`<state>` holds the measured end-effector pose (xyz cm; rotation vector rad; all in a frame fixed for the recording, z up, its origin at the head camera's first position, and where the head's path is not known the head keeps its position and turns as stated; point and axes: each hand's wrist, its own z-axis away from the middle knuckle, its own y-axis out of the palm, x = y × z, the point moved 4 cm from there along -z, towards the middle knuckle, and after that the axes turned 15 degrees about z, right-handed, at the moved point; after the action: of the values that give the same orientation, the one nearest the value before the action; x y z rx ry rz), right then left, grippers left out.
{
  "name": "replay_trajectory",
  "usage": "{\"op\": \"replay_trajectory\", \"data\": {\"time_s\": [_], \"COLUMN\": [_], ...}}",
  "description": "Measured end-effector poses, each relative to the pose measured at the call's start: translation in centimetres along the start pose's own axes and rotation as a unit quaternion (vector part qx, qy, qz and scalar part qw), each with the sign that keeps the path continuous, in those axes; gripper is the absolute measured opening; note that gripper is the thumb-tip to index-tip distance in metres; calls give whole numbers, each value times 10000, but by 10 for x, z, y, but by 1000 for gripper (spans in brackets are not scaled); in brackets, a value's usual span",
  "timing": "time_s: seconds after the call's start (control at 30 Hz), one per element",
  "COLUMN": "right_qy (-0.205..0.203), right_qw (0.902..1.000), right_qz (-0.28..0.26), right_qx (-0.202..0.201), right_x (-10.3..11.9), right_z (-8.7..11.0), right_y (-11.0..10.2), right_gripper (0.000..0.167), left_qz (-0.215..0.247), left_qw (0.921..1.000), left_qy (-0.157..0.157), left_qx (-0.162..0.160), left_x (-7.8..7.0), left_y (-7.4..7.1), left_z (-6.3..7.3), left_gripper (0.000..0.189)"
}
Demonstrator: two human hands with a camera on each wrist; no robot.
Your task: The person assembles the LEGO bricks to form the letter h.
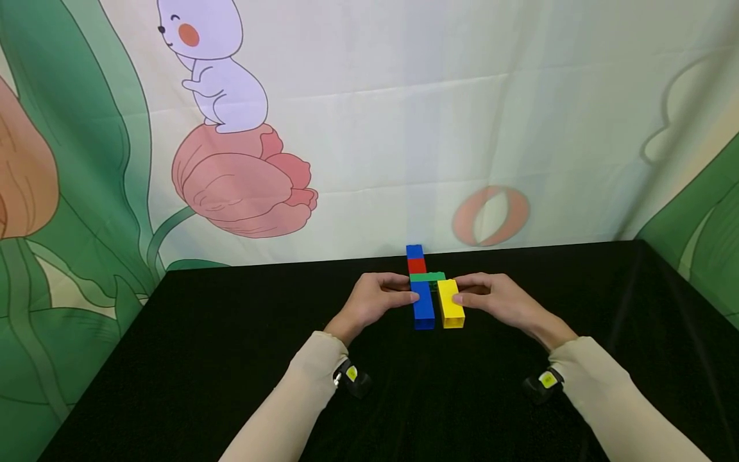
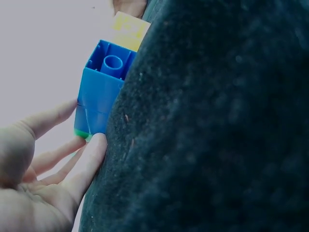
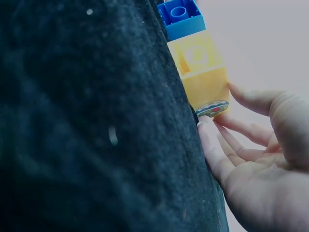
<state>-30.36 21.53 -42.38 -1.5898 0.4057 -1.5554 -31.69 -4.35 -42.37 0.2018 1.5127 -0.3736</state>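
Observation:
Toy building blocks form a joined shape on the black cloth: a long blue block in front, a green block across it, then a red block and a blue end block at the back. My left hand holds the front blue block at its left side, thumb on it. A yellow block lies just right of the blue one, its back end by the green block; whether they are joined I cannot tell. My right hand pinches it. Hollow undersides of the blue block and yellow block face the wrist cameras.
A table covered in black cloth spreads around the blocks. Behind its far edge hangs a pale curtain printed with a rabbit, flowers and leaves. Both wrists carry dark strapped devices.

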Motion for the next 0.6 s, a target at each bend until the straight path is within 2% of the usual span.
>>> {"op": "replay_trajectory", "data": {"time_s": [0.4, 0.6], "right_qy": [43, 100], "right_qw": [10000, 9997], "right_qz": [-12, 33], "right_qx": [-88, -227], "right_x": [1, 0], "right_z": [1, 5], "right_y": [-2, -7], "right_gripper": [64, 67], "left_qz": [-143, -488], "left_qw": [9997, 9982], "left_qy": [53, 208], "left_qx": [-197, -284], "left_x": [0, -3], "left_y": [1, 3], "left_z": [-3, -1], "left_gripper": [46, 48]}}
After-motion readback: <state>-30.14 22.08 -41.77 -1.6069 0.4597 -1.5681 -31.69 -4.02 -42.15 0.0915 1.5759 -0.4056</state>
